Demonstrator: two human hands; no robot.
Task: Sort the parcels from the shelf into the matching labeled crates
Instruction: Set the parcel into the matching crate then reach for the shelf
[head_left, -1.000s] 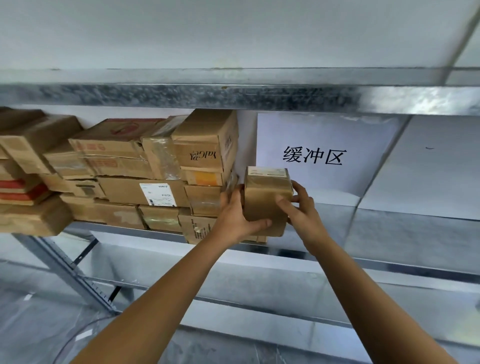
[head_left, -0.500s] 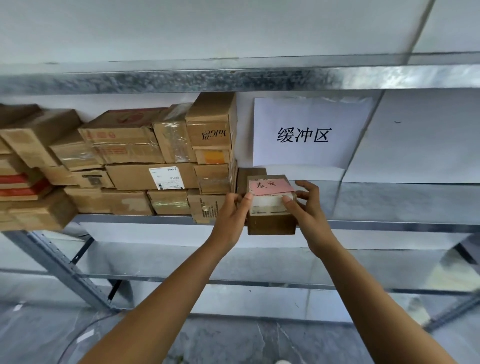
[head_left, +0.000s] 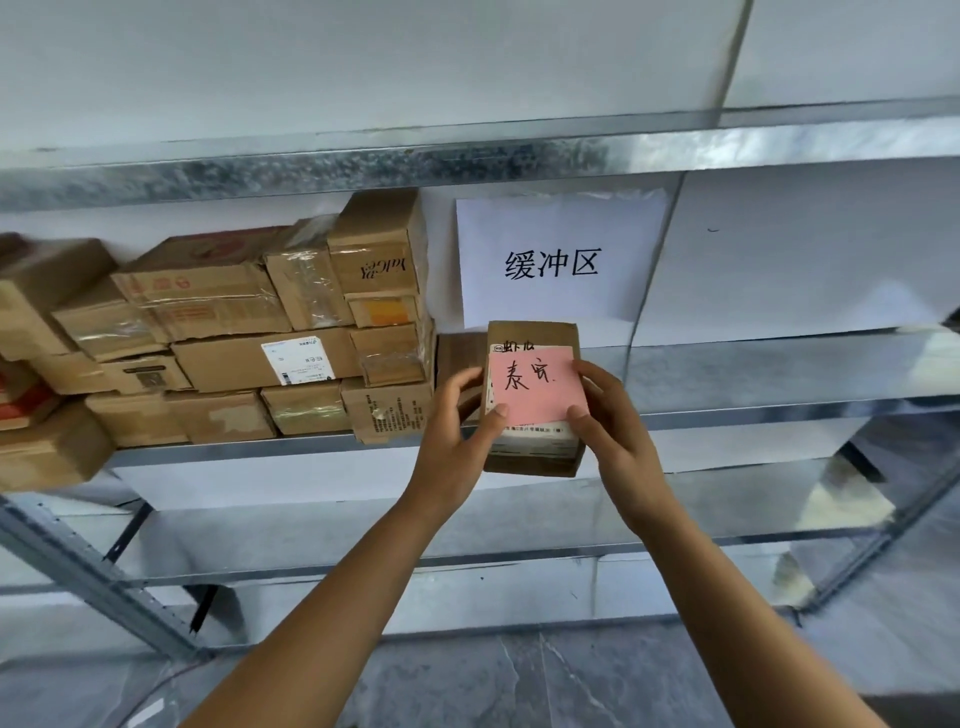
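Both hands, left (head_left: 457, 415) and right (head_left: 610, 415), grip a small cardboard parcel (head_left: 532, 457) between them, its pink note (head_left: 535, 384) facing the camera, seemingly clear of the shelf (head_left: 779, 364).

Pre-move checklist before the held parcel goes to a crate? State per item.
1. Parcel gripped by left hand and right hand: ok.
2. Parcel off the shelf: ok.
3. Pink note faces the camera, handwriting visible: ok.
4. Thumbs clear of the handwriting: ok, they touch only the note's lower corners.
5. Matching crate located: cannot tell, no crate in view.
6. Stacked boxes settled: mostly ok; the lower right one overhangs the shelf edge.
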